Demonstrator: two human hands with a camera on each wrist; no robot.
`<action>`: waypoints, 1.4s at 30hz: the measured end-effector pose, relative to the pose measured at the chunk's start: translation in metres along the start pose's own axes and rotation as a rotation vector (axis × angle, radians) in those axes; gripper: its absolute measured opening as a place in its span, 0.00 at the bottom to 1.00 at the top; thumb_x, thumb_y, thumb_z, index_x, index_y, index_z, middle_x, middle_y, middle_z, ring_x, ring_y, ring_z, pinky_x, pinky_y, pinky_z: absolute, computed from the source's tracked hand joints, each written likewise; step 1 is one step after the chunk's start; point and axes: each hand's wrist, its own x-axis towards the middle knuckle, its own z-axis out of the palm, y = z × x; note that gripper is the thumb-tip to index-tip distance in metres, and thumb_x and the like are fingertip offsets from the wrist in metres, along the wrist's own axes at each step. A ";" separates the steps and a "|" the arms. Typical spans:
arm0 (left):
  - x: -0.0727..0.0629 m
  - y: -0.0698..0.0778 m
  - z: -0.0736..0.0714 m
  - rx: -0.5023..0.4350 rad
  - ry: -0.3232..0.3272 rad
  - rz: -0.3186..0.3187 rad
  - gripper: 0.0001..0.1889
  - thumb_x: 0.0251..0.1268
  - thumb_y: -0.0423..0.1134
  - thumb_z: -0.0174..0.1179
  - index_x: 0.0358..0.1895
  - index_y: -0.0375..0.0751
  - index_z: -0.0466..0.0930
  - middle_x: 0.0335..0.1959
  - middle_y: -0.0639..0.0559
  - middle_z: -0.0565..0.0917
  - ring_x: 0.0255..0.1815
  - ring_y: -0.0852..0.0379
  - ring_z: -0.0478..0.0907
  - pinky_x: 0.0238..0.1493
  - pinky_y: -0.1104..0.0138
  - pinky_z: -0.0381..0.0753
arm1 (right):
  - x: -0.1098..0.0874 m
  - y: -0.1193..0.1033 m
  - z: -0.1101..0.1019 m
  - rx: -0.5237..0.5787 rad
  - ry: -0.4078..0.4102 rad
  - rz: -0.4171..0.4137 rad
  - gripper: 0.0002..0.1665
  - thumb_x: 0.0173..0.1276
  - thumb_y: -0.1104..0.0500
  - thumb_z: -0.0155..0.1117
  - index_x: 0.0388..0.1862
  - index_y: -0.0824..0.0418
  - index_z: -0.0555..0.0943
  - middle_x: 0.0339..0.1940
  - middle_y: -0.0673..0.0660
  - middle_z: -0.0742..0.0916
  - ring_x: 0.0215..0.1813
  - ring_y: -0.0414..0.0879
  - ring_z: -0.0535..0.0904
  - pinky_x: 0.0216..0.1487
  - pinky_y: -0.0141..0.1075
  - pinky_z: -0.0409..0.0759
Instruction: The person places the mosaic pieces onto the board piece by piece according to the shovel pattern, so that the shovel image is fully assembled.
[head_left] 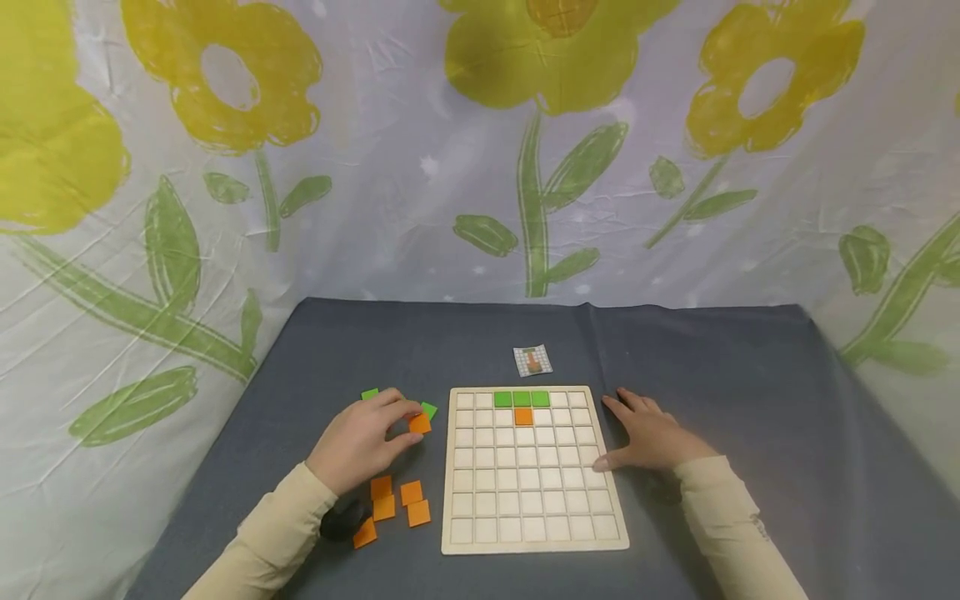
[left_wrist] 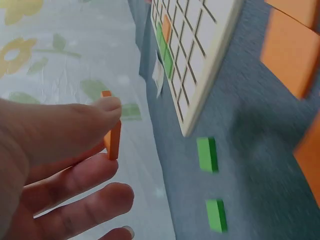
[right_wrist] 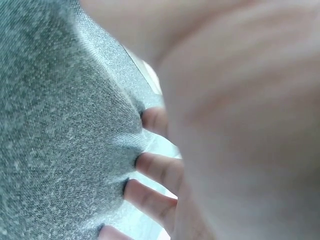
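My left hand (head_left: pixel 358 442) pinches a square orange tile (left_wrist: pixel 114 140) between thumb and fingers, left of the grid board (head_left: pixel 534 547). In the left wrist view the tile is edge-on, raised over the dark cloth. Three green tiles (head_left: pixel 522 399) fill middle cells of the board's far row, and one orange tile (head_left: pixel 523 416) sits just below the centre one. At the board's right edge my right hand (head_left: pixel 651 433) rests with fingers spread, its thumb on the border. Its fingertips (right_wrist: pixel 159 167) press into the cloth in the right wrist view, holding nothing.
Several loose orange tiles (head_left: pixel 411 492) lie on the dark cloth near the left wrist. Two green tiles (left_wrist: pixel 207 154) lie beyond the left hand. A small printed card (head_left: pixel 532 360) rests behind the board. A flower-patterned curtain (head_left: pixel 390 183) surrounds the table.
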 end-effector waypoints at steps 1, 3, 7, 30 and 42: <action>0.003 0.002 0.002 -0.004 0.003 0.006 0.15 0.53 0.43 0.71 0.45 0.47 0.84 0.35 0.56 0.79 0.24 0.66 0.69 0.25 0.74 0.69 | 0.000 0.000 0.000 0.003 0.002 -0.001 0.68 0.43 0.28 0.71 0.75 0.62 0.57 0.74 0.71 0.57 0.73 0.71 0.52 0.62 0.69 0.58; 0.010 0.006 0.005 -0.018 0.004 0.014 0.14 0.54 0.43 0.71 0.45 0.47 0.84 0.36 0.56 0.79 0.25 0.64 0.71 0.25 0.74 0.70 | -0.001 0.000 0.001 -0.001 0.007 -0.002 0.68 0.43 0.28 0.71 0.75 0.62 0.57 0.74 0.71 0.58 0.72 0.71 0.52 0.62 0.68 0.58; 0.022 0.012 0.013 -0.057 -0.009 0.039 0.15 0.54 0.43 0.71 0.45 0.47 0.84 0.38 0.56 0.80 0.27 0.62 0.75 0.28 0.73 0.72 | 0.000 0.002 0.002 -0.007 0.014 -0.004 0.68 0.43 0.28 0.71 0.75 0.62 0.57 0.74 0.71 0.58 0.72 0.70 0.53 0.61 0.68 0.59; 0.071 0.044 0.063 -0.256 -0.180 0.092 0.08 0.58 0.42 0.68 0.38 0.47 0.82 0.37 0.56 0.80 0.27 0.63 0.72 0.32 0.69 0.74 | 0.003 0.003 0.003 -0.017 0.015 0.016 0.68 0.42 0.28 0.72 0.75 0.62 0.58 0.75 0.70 0.58 0.73 0.69 0.53 0.63 0.66 0.60; 0.082 0.062 0.086 -0.221 -0.235 0.153 0.07 0.57 0.44 0.69 0.36 0.50 0.83 0.35 0.59 0.80 0.32 0.62 0.76 0.37 0.70 0.75 | 0.003 0.002 0.003 -0.019 0.020 0.022 0.68 0.42 0.28 0.72 0.75 0.61 0.58 0.75 0.69 0.58 0.73 0.68 0.53 0.63 0.66 0.60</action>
